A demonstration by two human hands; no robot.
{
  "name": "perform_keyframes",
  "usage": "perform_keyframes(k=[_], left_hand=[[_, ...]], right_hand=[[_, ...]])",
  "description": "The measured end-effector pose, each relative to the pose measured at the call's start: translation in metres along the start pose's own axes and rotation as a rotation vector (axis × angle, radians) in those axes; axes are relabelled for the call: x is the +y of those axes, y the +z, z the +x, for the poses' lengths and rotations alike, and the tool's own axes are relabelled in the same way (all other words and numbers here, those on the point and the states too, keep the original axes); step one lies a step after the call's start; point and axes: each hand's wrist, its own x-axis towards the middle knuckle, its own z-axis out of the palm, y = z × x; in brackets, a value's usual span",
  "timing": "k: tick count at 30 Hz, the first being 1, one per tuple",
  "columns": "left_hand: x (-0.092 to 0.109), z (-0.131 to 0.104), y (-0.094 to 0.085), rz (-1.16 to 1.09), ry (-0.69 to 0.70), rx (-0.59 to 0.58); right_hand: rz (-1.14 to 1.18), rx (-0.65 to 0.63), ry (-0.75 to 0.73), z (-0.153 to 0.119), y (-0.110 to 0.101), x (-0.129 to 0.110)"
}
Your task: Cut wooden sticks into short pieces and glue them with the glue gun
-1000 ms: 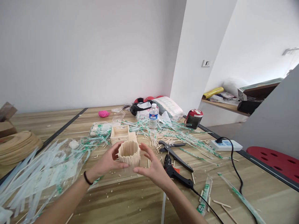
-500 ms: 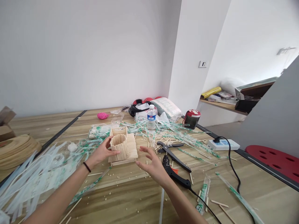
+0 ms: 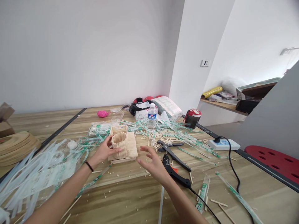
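Observation:
My left hand (image 3: 106, 150) is closed around the left side of a round cup made of thin wooden sticks (image 3: 121, 146). The cup stands upright on a flat base of wooden sticks (image 3: 132, 146), in front of a small box-like stick frame (image 3: 119, 129). To the right, my right hand (image 3: 151, 163) is open with fingers apart, touching neither cup nor base. Beside it lie a black glue gun (image 3: 175, 174) and dark-handled cutting pliers (image 3: 174, 152).
A water bottle (image 3: 152, 115) stands behind loose sticks and green-printed wrappers (image 3: 182, 133). Clear glue sticks (image 3: 21, 180) are heaped at the left. A power strip (image 3: 224, 145) sits at the right edge, its black cable (image 3: 237, 177) running forward. A pink yarn ball (image 3: 102, 114) lies farther back.
The cup and my left hand have shifted very slightly to the right and up in view. My right hand stays open in nearly the same place.

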Motion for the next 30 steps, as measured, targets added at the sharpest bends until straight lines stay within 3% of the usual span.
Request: perform_keyframes(k=[7,17,30], left_hand=[[-0.006,0.000,0.006,0.037,-0.016,0.117],[-0.019,-0.006,0.036,0.095,0.018,0.321],[-0.040,-0.007,0.031,-0.005,0.084,0.175]], right_hand=[[-0.009,-0.009,0.008,0.001,-0.001,0.001],[-0.011,-0.009,0.016,0.001,-0.002,0.005],[-0.027,-0.015,0.024,0.002,-0.001,0.010]])
